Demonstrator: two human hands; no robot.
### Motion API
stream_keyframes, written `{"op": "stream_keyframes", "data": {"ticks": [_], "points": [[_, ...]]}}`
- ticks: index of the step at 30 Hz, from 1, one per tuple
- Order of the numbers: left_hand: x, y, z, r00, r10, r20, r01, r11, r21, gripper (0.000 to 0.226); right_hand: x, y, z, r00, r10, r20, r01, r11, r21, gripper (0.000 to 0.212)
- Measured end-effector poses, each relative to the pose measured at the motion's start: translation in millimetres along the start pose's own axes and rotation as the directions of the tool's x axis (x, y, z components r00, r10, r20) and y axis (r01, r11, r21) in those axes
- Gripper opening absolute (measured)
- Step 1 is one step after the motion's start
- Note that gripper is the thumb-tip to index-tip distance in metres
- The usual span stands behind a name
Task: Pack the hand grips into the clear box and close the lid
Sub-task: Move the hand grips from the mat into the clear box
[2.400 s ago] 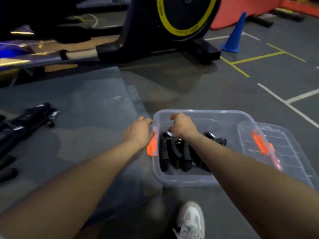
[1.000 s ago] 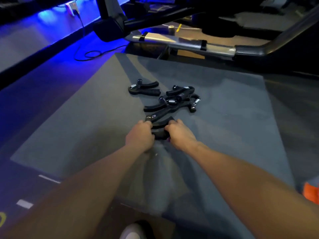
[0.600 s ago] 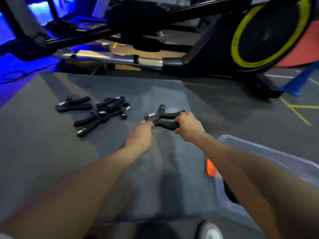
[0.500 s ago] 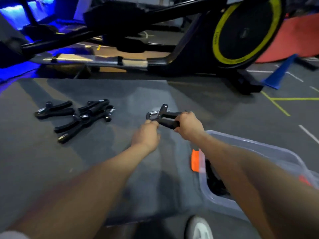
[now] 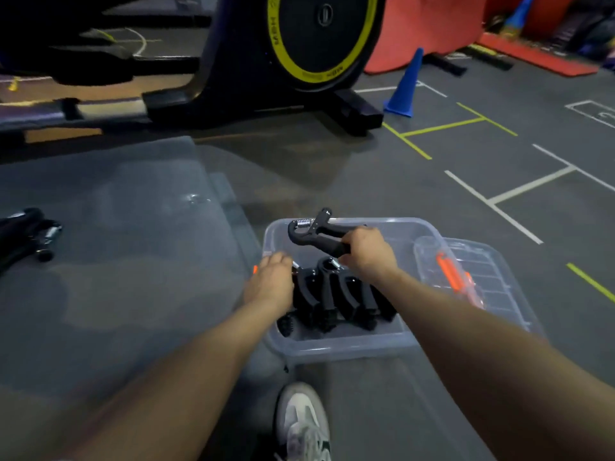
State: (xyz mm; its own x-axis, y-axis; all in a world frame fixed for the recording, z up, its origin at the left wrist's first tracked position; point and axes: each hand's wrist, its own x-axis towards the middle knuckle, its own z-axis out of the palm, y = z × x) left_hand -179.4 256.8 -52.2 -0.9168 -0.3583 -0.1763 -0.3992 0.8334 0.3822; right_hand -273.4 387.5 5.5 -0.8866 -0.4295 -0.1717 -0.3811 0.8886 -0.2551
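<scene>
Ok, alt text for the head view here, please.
The right hand holds a black hand grip over an open clear box already holding several grips; the left hand rests at its left rim. The lid lies beside it.

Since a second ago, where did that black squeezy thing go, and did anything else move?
The right hand carried one hand grip from the mat to above the clear box. The left hand let go and now sits by the box's left rim. The packed grips, the lid beside the box and the spare grips on the mat stayed put.

Black hand grip [image 5: 319,236] over open clear box [image 5: 336,347], maybe touching
</scene>
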Motion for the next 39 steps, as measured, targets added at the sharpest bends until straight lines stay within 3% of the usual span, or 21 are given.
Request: {"op": "stream_keyframes", "data": {"ticks": [11,16,20,24,28,31,32,35,39], "points": [[6.7,-28.1,7.3,0.997,-0.015,0.081,0.019,0.999,-0.040,0.065,6.1,10.1,73.2,0.982,0.167,0.087,-0.172,0.984,0.047,0.026],[8.7,-41.7,-5.0,0.986,0.043,0.161,-0.028,0.995,-0.091,0.060,16.9,-12.8,100.2,0.966,0.245,0.087,-0.253,0.963,0.089,0.031],[9.5,-46.3,-6.7,0.981,0.058,0.184,-0.035,0.992,-0.124,0.060,18.7,-34.8,114.4,0.972,0.206,0.113,-0.218,0.970,0.109,0.036],[10.1,-48.9,-2.7,0.982,0.067,0.176,-0.037,0.986,-0.163,0.061,18.9,-42.2,117.9,0.963,0.143,0.230,-0.185,0.968,0.171,0.042],[12.1,-53.0,-1.1,0.981,0.076,0.177,-0.051,0.989,-0.139,0.060,18.5,-37.4,122.7,0.943,0.010,0.333,-0.086,0.973,0.213,0.013],[12.5,-54.4,0.6,0.983,0.082,0.166,-0.058,0.988,-0.140,0.060,18.9,-37.1,117.5,0.933,-0.049,0.357,-0.036,0.973,0.228,0.013],[13.1,-54.4,0.8,0.983,0.082,0.166,-0.059,0.988,-0.142,0.060,19.2,-38.2,112.5,0.937,-0.070,0.343,-0.014,0.972,0.236,0.006],[12.5,-55.9,-2.8,0.984,0.078,0.163,-0.059,0.992,-0.114,0.059,21.4,-50.0,92.1,0.971,-0.081,0.225,0.021,0.966,0.258,0.010],[-3.1,-78.2,-25.2,0.999,0.002,0.047,0.004,0.991,-0.130,0.050,23.1,-83.4,66.3,0.986,-0.115,0.118,0.080,0.961,0.265,0.022]]}}
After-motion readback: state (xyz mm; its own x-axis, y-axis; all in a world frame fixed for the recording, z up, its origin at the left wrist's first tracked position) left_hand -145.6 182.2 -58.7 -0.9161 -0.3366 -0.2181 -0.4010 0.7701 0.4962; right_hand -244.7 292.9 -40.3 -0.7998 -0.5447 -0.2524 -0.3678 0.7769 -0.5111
